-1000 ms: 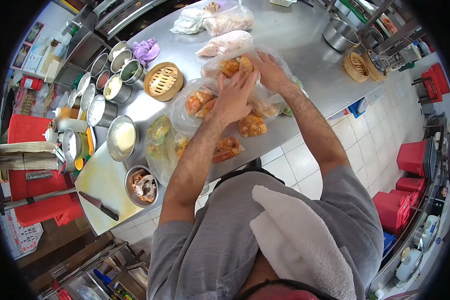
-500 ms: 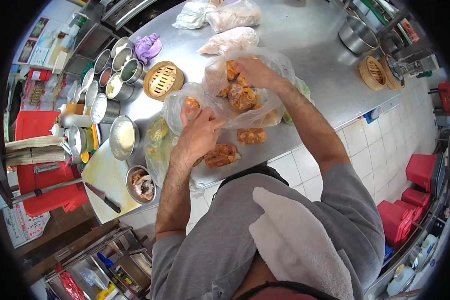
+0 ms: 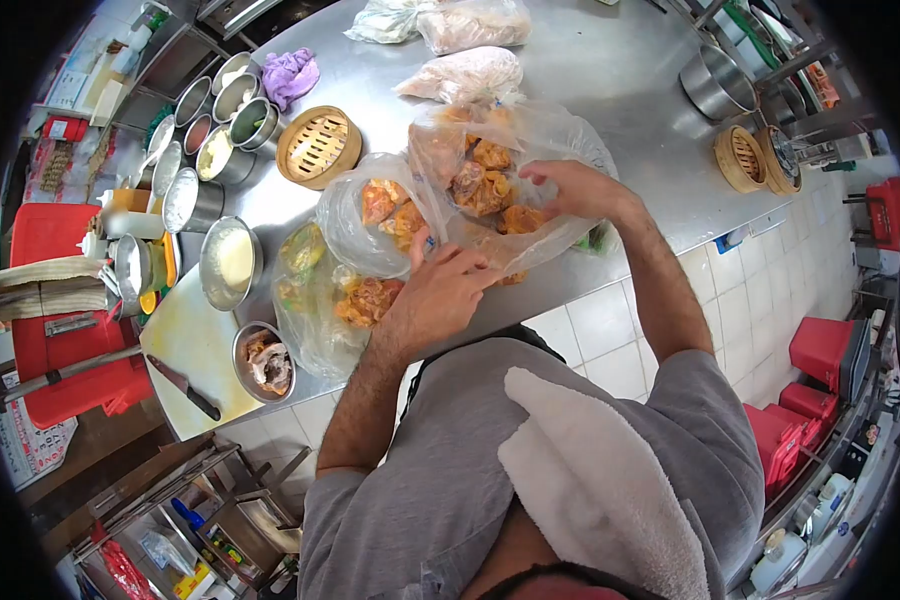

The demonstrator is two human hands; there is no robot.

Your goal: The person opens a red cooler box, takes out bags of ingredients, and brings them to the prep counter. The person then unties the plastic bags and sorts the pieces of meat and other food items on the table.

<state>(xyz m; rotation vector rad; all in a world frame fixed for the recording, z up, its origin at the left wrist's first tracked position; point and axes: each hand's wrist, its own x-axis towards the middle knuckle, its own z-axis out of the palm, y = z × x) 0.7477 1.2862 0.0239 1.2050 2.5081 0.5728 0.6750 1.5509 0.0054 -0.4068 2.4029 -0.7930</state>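
Observation:
On the steel table, a large clear bag (image 3: pixel 485 188) lies open with several orange-brown food packets inside. My right hand (image 3: pixel 575 188) is at its right side, fingers apart and curved, beside a packet (image 3: pixel 522 219). My left hand (image 3: pixel 442 290) rests at the bag's lower left edge, its fingers spread over the plastic. To its left, a smaller clear bag (image 3: pixel 378 210) holds orange packets. Another clear bag (image 3: pixel 315 300) with yellow and green contents lies nearer the table edge, and an orange packet (image 3: pixel 365 302) shows just left of my left hand.
A bamboo steamer (image 3: pixel 319 147) stands left of the bags, near several steel bowls. A knife (image 3: pixel 182 386) lies on the cutting board (image 3: pixel 185 320), beside a bowl of meat (image 3: pixel 266 362). Bags of pale food (image 3: pixel 462 75) lie farther back; a steel pot (image 3: pixel 718 82) stands right.
My right hand has moved down and right from the bag's upper part. My left hand has shifted right and down, off the smaller bag. More packets show in the large bag.

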